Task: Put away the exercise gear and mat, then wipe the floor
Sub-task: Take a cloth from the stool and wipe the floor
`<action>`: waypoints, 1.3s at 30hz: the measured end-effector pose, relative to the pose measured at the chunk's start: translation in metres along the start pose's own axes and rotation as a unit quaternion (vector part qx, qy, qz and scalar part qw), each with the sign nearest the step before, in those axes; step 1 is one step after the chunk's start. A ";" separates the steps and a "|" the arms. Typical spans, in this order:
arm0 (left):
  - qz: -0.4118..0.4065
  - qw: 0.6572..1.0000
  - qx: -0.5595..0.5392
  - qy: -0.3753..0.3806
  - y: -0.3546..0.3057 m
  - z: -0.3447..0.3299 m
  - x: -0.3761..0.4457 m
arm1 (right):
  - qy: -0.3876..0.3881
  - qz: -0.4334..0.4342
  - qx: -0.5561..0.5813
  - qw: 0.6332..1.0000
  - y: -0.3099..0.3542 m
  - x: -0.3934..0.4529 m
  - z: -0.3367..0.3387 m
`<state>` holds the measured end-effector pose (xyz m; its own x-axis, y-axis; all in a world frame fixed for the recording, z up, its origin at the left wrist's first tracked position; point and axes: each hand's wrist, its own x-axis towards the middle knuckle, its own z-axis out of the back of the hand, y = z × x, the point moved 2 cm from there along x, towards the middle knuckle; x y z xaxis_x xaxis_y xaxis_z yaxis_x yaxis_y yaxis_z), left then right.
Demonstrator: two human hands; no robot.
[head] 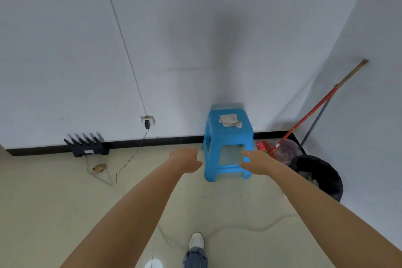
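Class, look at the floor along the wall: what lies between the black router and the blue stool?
In the head view, a thin black cable hangs from the wall socket between router and stool.

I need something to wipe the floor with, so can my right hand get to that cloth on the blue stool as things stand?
Probably yes. The cloth lies bare on top of the blue stool, and the right hand, open and empty, is in front of it with nothing between.

Soft, even indoor light, slightly blurred

A dim shadow falls on the wall above the stool; glare spots the floor; wide-angle bending curves the edges.
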<state>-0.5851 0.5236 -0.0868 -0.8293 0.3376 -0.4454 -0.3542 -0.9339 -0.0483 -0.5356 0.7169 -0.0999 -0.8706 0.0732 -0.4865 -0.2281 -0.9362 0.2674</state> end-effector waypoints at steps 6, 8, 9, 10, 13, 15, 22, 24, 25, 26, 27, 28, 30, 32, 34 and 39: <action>-0.026 0.999 0.007 0.035 0.023 0.063 0.153 | 0.016 -0.063 0.010 0.998 -0.016 0.134 0.056; -0.027 0.999 0.001 0.040 0.025 0.080 0.204 | 0.017 -0.080 0.021 0.996 -0.024 0.173 0.073; -0.029 0.999 0.000 0.046 0.024 0.085 0.227 | 0.018 -0.087 0.030 0.996 -0.029 0.190 0.080; -0.033 0.998 0.004 0.051 0.021 0.090 0.248 | 0.019 -0.093 0.037 0.995 -0.035 0.207 0.085; -0.047 0.996 0.014 0.068 0.008 0.095 0.309 | 0.024 -0.119 0.060 0.991 -0.060 0.258 0.092; -0.052 0.995 0.020 0.082 -0.001 0.095 0.348 | 0.038 -0.137 0.069 0.987 -0.080 0.293 0.095; -0.019 0.993 0.002 0.113 -0.028 0.090 0.497 | 0.057 -0.175 0.090 0.979 -0.144 0.438 0.111; 0.002 0.992 -0.010 0.122 -0.034 0.082 0.535 | 0.059 -0.197 0.094 0.974 -0.159 0.473 0.109; 0.013 0.992 -0.020 0.127 -0.037 0.076 0.554 | 0.061 -0.209 0.097 0.971 -0.165 0.490 0.107; 0.023 0.990 -0.032 0.132 -0.039 0.069 0.570 | 0.066 -0.220 0.103 0.968 -0.171 0.507 0.103; 0.034 0.989 -0.045 0.138 -0.041 0.061 0.585 | 0.071 -0.229 0.109 0.965 -0.175 0.522 0.099; 0.045 0.987 -0.054 0.147 -0.044 0.052 0.598 | 0.077 -0.236 0.112 0.962 -0.179 0.536 0.094; 0.069 0.981 -0.072 0.165 -0.047 0.032 0.621 | 0.079 -0.246 0.114 0.959 -0.183 0.563 0.081; 0.094 0.977 -0.090 0.169 -0.050 0.011 0.642 | 0.068 -0.259 0.123 0.956 -0.187 0.588 0.067; 0.105 0.977 -0.093 0.159 -0.051 -0.011 0.662 | 0.051 -0.270 0.133 0.952 -0.190 0.609 0.051; 0.117 0.980 -0.120 0.110 -0.051 -0.054 0.695 | -0.007 -0.278 0.142 0.950 -0.200 0.644 0.015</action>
<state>-1.1195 0.7991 -0.4424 -0.7532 0.1029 -0.6497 -0.0329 -0.9924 -0.1190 -1.0573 0.9562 -0.4546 -0.5857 0.5362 -0.6078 -0.7616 -0.6208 0.1862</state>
